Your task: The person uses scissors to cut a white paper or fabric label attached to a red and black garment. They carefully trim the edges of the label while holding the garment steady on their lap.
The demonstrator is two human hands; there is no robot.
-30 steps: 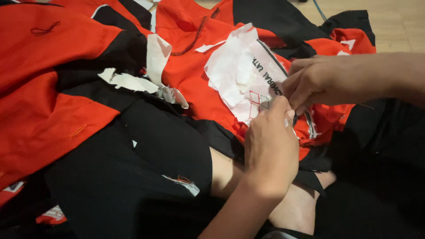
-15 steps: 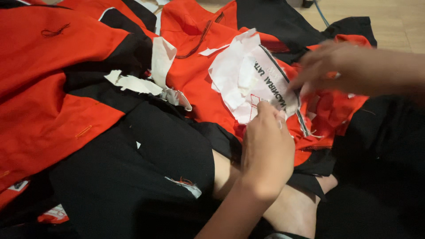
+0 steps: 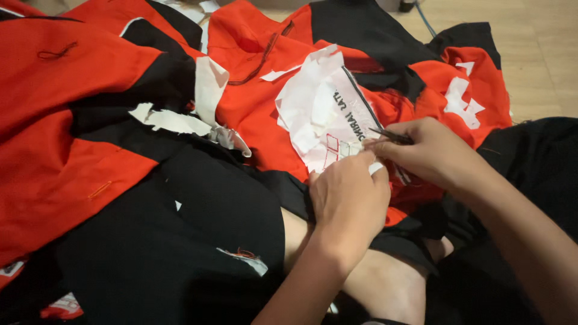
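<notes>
A wooden floor (image 3: 545, 54) of pale tan boards was seen only in the upper right corner of the view, with the seams between the boards running roughly crosswise. A thin dark cable (image 3: 425, 19) was laid across it near the top edge, beside a dark object that was cut off by the frame and could not be identified. The boards were lit evenly by soft, warm light, and no hard shadows were cast on them. No wall, window or furniture could be made out; the remainder of the view was covered by cloth.
</notes>
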